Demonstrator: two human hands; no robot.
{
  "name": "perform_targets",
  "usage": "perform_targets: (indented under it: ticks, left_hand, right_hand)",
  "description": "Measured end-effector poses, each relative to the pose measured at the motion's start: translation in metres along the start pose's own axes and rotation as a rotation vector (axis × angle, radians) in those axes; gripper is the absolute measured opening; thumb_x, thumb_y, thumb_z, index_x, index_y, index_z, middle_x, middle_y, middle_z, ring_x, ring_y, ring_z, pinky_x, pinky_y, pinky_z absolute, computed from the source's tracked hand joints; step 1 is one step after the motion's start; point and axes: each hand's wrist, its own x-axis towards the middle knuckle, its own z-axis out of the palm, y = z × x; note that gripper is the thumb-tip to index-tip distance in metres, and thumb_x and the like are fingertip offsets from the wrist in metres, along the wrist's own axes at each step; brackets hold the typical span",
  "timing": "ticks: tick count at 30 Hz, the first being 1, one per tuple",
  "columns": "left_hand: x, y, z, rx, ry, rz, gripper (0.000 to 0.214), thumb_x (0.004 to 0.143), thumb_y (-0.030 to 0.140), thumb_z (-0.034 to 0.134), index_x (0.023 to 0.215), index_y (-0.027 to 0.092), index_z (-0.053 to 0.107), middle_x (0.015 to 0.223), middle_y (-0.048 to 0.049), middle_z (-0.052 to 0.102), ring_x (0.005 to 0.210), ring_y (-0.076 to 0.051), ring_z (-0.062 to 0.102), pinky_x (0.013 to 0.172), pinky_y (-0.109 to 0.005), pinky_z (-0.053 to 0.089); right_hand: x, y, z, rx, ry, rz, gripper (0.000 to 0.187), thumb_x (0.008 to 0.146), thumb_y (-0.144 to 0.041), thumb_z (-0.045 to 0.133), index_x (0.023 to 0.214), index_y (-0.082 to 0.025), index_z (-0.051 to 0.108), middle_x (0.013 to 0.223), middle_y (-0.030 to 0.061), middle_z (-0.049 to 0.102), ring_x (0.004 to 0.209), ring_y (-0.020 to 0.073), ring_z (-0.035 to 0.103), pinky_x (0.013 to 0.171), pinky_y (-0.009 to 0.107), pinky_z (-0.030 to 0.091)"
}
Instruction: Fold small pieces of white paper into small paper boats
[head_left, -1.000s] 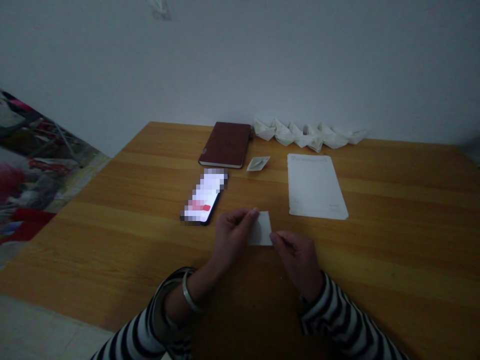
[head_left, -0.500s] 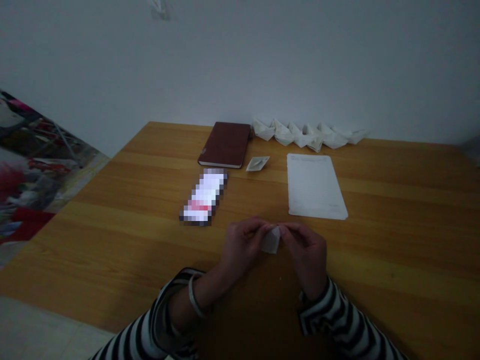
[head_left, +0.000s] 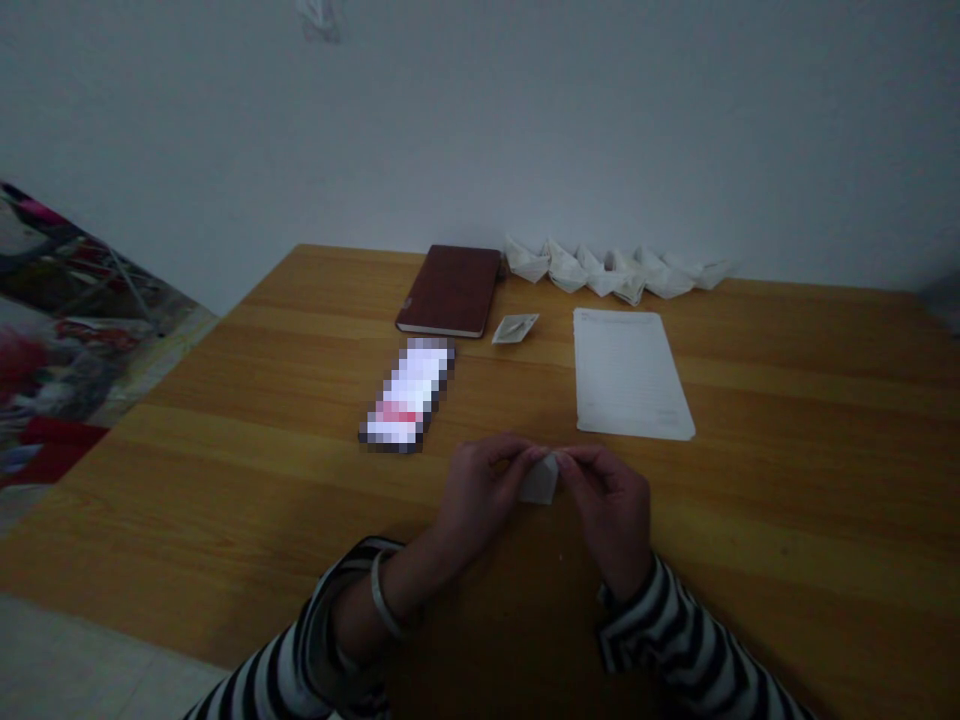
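My left hand (head_left: 480,490) and my right hand (head_left: 609,500) meet over the near middle of the wooden table (head_left: 225,450). Both pinch a small folded piece of white paper (head_left: 540,482) between fingertips, held just above the tabletop. Only a narrow part of the paper shows between the hands. A metal bangle sits on my left wrist, and both sleeves are striped.
A phone (head_left: 409,395) with a lit screen lies left of my hands. Behind it are a dark red notebook (head_left: 452,290), one small folded paper boat (head_left: 515,328) and a white sheet (head_left: 628,372). Several paper boats (head_left: 611,268) line the wall. A patterned cloth lies on the floor at left.
A second ago the paper was a wider flat piece held at two corners. My hands have come together and the paper is now folded narrower between them.
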Motion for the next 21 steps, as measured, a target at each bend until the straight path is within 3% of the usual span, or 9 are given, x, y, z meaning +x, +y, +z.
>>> perform_targets:
  ticks: [5, 13, 16, 21]
  left_hand:
    - [-0.002, 0.000, 0.001, -0.064, 0.063, -0.008, 0.020, 0.089, 0.028, 0.063, 0.078, 0.017, 0.076, 0.074, -0.0032, 0.075, 0.069, -0.017, 0.068, 0.064, -0.025, 0.050]
    - [0.001, 0.003, 0.000, -0.162, -0.066, -0.036, 0.015, 0.087, 0.029, 0.065, 0.090, 0.020, 0.078, 0.090, -0.0064, 0.079, 0.084, -0.021, 0.072, 0.078, -0.030, 0.054]
    - [-0.001, 0.001, 0.003, -0.153, 0.002, -0.052, 0.013, 0.086, 0.026, 0.066, 0.084, 0.020, 0.077, 0.085, -0.0061, 0.078, 0.080, -0.020, 0.072, 0.075, -0.030, 0.054]
    - [-0.002, 0.004, -0.002, -0.200, 0.136, -0.044, 0.014, 0.087, 0.025, 0.065, 0.079, 0.020, 0.076, 0.082, -0.0043, 0.078, 0.078, -0.019, 0.071, 0.084, -0.032, 0.052]
  right_hand:
    - [-0.001, -0.001, 0.001, 0.008, 0.007, 0.017, 0.013, 0.081, -0.033, 0.071, 0.081, -0.021, 0.074, 0.079, 0.0036, 0.076, 0.072, 0.0180, 0.070, 0.067, 0.030, 0.058]
    - [0.000, -0.001, -0.001, -0.088, -0.015, -0.068, 0.012, 0.082, -0.032, 0.070, 0.079, -0.022, 0.075, 0.077, 0.0033, 0.076, 0.071, 0.0185, 0.070, 0.067, 0.030, 0.057]
    - [-0.003, -0.001, 0.004, -0.095, -0.042, -0.046, 0.013, 0.083, -0.032, 0.069, 0.078, -0.022, 0.075, 0.076, 0.0030, 0.076, 0.071, 0.0183, 0.070, 0.067, 0.029, 0.057]
    - [-0.011, 0.001, 0.011, -0.122, -0.087, -0.026, 0.016, 0.084, -0.034, 0.067, 0.080, -0.021, 0.075, 0.075, 0.0033, 0.076, 0.069, 0.0184, 0.071, 0.063, 0.028, 0.056]
